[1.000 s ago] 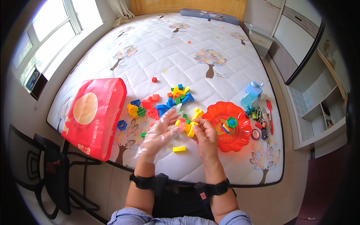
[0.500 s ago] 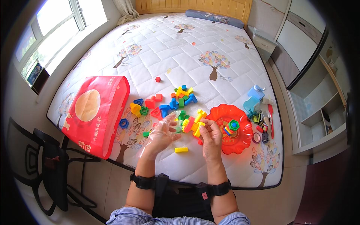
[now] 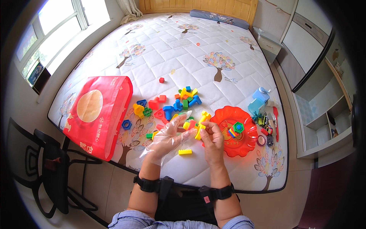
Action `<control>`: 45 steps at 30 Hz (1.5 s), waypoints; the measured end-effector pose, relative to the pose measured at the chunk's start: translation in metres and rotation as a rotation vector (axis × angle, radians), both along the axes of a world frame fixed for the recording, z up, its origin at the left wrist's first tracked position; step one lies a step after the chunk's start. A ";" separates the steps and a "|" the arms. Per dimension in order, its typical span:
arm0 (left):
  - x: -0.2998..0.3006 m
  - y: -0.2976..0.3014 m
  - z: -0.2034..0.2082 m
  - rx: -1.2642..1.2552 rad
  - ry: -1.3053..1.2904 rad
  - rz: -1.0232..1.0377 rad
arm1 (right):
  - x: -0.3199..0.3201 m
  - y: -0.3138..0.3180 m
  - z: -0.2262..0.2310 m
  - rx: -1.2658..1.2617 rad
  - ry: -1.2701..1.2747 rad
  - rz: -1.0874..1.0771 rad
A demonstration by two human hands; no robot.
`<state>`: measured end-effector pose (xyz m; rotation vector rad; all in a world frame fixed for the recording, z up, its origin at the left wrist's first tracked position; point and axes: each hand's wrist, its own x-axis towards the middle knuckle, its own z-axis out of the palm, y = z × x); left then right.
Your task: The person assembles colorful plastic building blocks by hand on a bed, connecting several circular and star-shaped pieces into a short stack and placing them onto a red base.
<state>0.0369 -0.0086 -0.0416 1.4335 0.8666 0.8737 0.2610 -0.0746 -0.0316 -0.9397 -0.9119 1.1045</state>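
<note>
Yellow toy piece [image 3: 198, 134], probably light, stiff plastic, suits the edge pinch the right hand [image 3: 214, 143] gives it; whether the gloved left hand [image 3: 170, 140] grips anything is unclear.

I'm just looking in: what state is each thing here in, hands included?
Left hand: in a clear plastic glove; grip unclear
Right hand: ungloved, pinching a yellow piece
Yellow block: lying loose on the mattress
Red plate: holding toy parts
Red bag: resting on the mattress, contents hidden
Curtain: gathered aside
Chair: upright
</note>
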 end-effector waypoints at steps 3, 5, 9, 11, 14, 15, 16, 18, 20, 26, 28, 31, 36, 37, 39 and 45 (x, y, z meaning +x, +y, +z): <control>-0.007 0.005 -0.020 0.033 0.069 0.003 | -0.003 -0.001 0.003 0.003 -0.006 0.001; -0.013 0.005 -0.030 0.097 0.144 0.003 | -0.003 -0.001 0.005 0.022 0.060 -0.006; -0.002 0.000 -0.003 0.034 -0.035 -0.044 | 0.002 -0.001 0.004 0.042 0.052 -0.019; 0.002 0.003 0.011 -0.061 -0.022 -0.030 | 0.001 -0.003 0.005 0.017 0.005 -0.004; 0.000 -0.002 0.002 -0.022 0.066 -0.012 | 0.000 -0.002 0.002 0.008 0.035 0.011; -0.002 -0.002 -0.001 0.030 0.071 -0.017 | -0.001 -0.002 0.002 0.017 0.067 0.011; -0.005 -0.002 -0.003 0.081 0.076 -0.020 | -0.002 -0.001 0.002 0.026 0.098 0.013; -0.007 0.002 -0.002 0.073 0.027 -0.039 | -0.002 0.000 0.002 0.042 0.102 0.000; -0.006 0.016 0.007 -0.007 -0.033 -0.043 | -0.003 -0.002 0.003 0.013 0.077 0.010; 0.001 -0.005 0.000 0.097 0.107 0.065 | 0.000 0.000 0.003 0.014 0.085 0.037; 0.002 -0.007 0.011 0.164 0.139 0.072 | 0.002 0.000 0.003 0.019 0.134 0.033; 0.002 -0.010 0.022 -0.100 -0.156 -0.106 | 0.002 0.000 0.003 0.029 0.091 0.069; 0.006 -0.016 0.030 -0.126 -0.125 -0.014 | -0.002 -0.001 0.007 0.009 0.008 0.070; 0.006 -0.016 0.031 -0.130 -0.108 0.002 | -0.002 -0.001 0.008 0.013 0.023 0.072; 0.003 -0.011 0.024 -0.093 -0.095 0.007 | 0.001 0.001 0.003 -0.009 -0.037 0.050; -0.003 -0.009 0.019 -0.074 -0.081 0.007 | 0.006 0.000 0.009 -0.143 -0.010 0.099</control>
